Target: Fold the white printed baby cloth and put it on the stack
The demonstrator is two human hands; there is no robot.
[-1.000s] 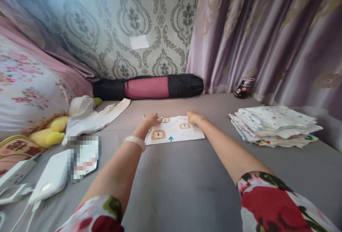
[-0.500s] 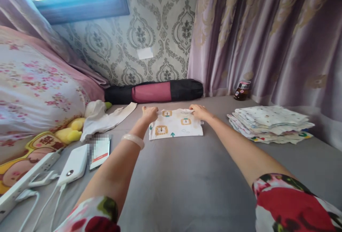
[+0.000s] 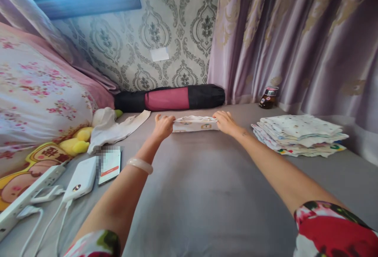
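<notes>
The small white cloth is at 12 o'clock, straight ahead. The left hand pinches its 9 o'clock end, and the right hand pinches its 3 o'clock end, both with fingers nearly closed. It's best to hold both ends level and pull just a little, so the edges line up (soft cloth bunches easily). The cloth pile sits at 3 o'clock from it.
</notes>
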